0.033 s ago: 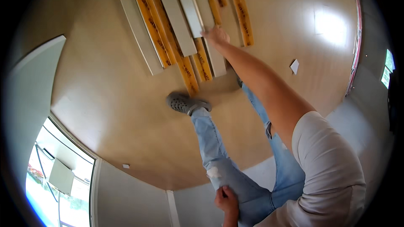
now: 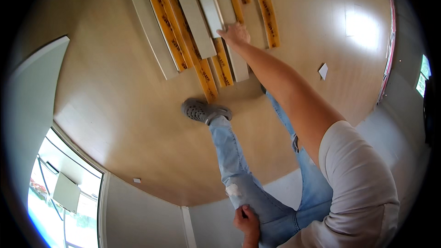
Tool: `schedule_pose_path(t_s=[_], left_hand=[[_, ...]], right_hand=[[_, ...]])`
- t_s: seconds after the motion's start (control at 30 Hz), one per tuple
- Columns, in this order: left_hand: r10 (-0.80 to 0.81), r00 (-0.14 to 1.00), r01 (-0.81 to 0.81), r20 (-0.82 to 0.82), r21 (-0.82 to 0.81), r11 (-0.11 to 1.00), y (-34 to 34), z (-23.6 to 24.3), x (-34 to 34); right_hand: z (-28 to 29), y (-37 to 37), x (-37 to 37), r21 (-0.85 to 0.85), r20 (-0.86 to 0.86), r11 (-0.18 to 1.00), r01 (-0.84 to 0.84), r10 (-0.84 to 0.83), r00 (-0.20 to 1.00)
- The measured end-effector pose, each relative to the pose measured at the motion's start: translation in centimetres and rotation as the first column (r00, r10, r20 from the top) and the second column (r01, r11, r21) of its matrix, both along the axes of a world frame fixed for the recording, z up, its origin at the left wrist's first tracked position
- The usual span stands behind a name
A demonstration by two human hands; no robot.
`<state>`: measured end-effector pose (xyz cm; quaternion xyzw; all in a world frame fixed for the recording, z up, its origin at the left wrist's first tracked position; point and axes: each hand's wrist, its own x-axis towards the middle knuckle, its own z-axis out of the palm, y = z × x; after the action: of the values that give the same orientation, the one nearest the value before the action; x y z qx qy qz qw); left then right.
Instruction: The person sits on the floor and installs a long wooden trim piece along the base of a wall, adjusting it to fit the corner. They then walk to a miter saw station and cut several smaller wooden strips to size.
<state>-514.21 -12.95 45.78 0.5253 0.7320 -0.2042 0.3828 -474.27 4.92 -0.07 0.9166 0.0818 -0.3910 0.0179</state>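
Observation:
Several long white planks lie side by side on the floor ahead, along with orange-brown strips (image 2: 223, 69) that carry dark marks. My right hand (image 2: 235, 35) reaches out to the near end of one white plank (image 2: 207, 2) and grips that end by its edge, the finger undersides hidden. Beneath and beside the hand is another white plank (image 2: 239, 66). My left hand (image 2: 246, 219) rests on my left thigh, its fingers curled in against the jeans and no object showing in it.
My left foot, in a grey clog (image 2: 202, 111), stands close to the strips' near ends. A small white offcut (image 2: 323, 71) lies on the floor to the right, another small white piece (image 2: 137, 180) at lower left. A pale panel (image 2: 36, 82) stands at the left, above a bright window (image 2: 69, 193).
My right hand has edged slightly farther away with the plank end, and its blur has gone. The left hand stays on the thigh.

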Motion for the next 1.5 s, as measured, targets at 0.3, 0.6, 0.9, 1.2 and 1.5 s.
schedule_pose_path(t_s=[0.3,0.6,0.9,1.2,1.5], left_hand=[[0.035,0.996,-0.03,0.078,-0.058,0.998,2.6,-0.6,-4.1],[-0.006,0.995,0.011,0.098,-0.051,0.999,3.3,-1.2,-4.8],[0.118,0.987,-0.112,0.113,-0.058,0.992,4.4,-1.1,-3.8],[0.108,0.99,-0.105,0.087,-0.044,0.994,4.7,-1.1,-3.3],[0.0,0.998,-0.006,0.07,0.092,0.996,3.7,-1.3,-3.4]], right_hand=[[-2.4,1.3,-5.0,0.163,0.241,0.982,-0.092,0.051,0.969],[-4.2,2.6,-3.3,0.218,0.124,0.95,0.222,-0.252,0.96],[-2.5,0.6,-6.2,0.205,-0.185,0.952,0.226,-0.189,0.964],[-4.3,3.9,-12.4,-0.021,-0.036,0.995,0.098,-0.098,0.994],[-4.7,2.8,-14.3,0.063,-0.11,0.953,0.297,-0.289,0.951]])
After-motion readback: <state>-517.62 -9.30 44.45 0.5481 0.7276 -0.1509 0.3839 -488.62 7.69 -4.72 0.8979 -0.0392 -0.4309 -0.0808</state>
